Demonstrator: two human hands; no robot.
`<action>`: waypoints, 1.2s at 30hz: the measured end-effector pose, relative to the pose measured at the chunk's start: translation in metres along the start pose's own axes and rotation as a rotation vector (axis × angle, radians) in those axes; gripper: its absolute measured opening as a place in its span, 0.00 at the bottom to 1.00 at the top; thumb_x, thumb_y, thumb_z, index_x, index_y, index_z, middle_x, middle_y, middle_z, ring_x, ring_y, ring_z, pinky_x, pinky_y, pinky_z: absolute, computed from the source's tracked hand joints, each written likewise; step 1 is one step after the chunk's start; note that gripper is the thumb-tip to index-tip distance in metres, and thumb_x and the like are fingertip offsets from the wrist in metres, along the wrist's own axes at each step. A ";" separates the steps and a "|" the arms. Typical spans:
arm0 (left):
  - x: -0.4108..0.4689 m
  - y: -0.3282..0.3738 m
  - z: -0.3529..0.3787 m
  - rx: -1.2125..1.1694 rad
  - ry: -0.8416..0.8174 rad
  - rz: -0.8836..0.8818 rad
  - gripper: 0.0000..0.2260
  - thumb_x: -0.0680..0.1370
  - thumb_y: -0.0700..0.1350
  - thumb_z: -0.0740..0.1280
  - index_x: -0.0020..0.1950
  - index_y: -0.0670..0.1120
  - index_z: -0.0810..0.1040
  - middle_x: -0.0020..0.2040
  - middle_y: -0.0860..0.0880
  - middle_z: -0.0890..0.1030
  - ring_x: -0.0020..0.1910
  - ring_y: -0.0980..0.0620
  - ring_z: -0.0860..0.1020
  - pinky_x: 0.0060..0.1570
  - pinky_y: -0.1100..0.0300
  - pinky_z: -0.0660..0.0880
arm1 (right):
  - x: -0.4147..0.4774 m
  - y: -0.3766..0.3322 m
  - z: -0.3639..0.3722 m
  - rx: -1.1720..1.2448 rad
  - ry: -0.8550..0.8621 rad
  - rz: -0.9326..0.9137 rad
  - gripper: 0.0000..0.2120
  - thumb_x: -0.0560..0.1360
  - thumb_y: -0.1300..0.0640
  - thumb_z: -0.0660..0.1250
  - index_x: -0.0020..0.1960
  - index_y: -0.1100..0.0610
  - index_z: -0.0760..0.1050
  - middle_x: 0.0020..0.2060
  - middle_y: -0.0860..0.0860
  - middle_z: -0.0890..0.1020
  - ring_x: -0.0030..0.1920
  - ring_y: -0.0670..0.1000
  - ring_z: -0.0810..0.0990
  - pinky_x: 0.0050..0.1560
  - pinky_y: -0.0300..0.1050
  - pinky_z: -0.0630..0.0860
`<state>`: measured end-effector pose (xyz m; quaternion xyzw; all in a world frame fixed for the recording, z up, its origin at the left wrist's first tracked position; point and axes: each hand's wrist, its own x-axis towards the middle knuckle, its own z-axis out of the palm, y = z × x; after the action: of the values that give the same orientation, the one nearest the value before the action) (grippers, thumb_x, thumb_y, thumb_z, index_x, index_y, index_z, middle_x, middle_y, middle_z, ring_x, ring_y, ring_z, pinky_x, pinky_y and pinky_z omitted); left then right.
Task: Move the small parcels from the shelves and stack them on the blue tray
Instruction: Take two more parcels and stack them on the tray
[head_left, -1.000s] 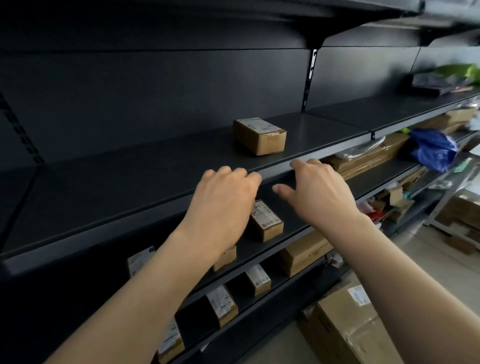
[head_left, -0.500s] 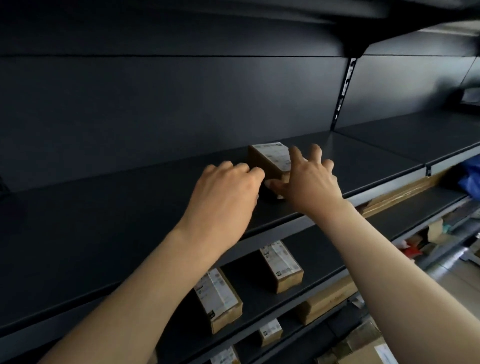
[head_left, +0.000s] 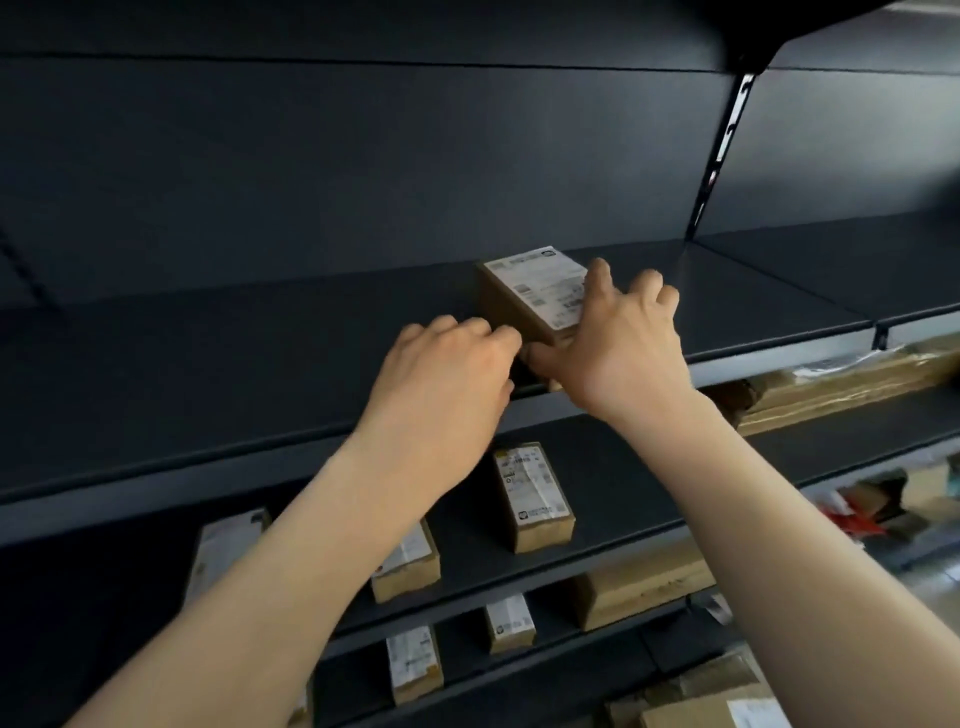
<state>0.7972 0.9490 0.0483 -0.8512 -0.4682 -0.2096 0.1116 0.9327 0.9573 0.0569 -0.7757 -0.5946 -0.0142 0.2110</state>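
A small brown parcel (head_left: 530, 280) with a white label on top lies on the dark upper shelf (head_left: 208, 364), near its front edge. My right hand (head_left: 618, 353) grips the parcel: the fingers curl over its top right side and the thumb presses its near end. My left hand (head_left: 441, 384) is beside it with loosely bent fingers, whose tips reach the parcel's near left corner; its thumb is hidden. The blue tray is not in view.
On the shelf below stand more small labelled parcels (head_left: 535, 493) (head_left: 408, 564), and lower down further ones (head_left: 511, 623) (head_left: 414, 660) beside a larger brown box (head_left: 644, 582). Flat cardboard packs (head_left: 841, 379) lie at the right. A big carton (head_left: 717, 701) sits at bottom right.
Both hands rose from below the shelf edge to the parcel. My right hand has closed over it, and my left hand has come up against its near left corner.
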 end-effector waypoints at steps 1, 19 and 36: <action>-0.006 0.014 -0.001 0.016 0.004 -0.015 0.12 0.79 0.49 0.59 0.63 0.50 0.72 0.56 0.51 0.77 0.56 0.49 0.73 0.53 0.55 0.68 | -0.010 0.009 -0.007 0.000 0.009 -0.028 0.46 0.69 0.40 0.70 0.76 0.58 0.51 0.67 0.62 0.60 0.67 0.61 0.59 0.62 0.54 0.67; -0.124 0.104 0.040 0.066 -0.262 -0.450 0.13 0.78 0.48 0.62 0.60 0.45 0.74 0.54 0.45 0.79 0.53 0.44 0.76 0.48 0.52 0.71 | -0.150 0.107 -0.031 -0.092 -0.298 -0.231 0.39 0.67 0.36 0.69 0.68 0.57 0.61 0.64 0.58 0.62 0.64 0.59 0.62 0.59 0.52 0.69; -0.132 -0.006 0.184 0.057 -0.396 -0.775 0.23 0.77 0.57 0.63 0.62 0.40 0.71 0.57 0.40 0.74 0.53 0.41 0.75 0.47 0.50 0.71 | -0.102 0.058 0.127 -0.179 -0.475 -0.118 0.43 0.66 0.37 0.72 0.71 0.56 0.56 0.64 0.60 0.60 0.63 0.61 0.65 0.57 0.56 0.70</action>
<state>0.7758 0.9242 -0.1755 -0.6330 -0.7709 -0.0557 -0.0440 0.9277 0.8960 -0.1041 -0.7369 -0.6680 0.1035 -0.0053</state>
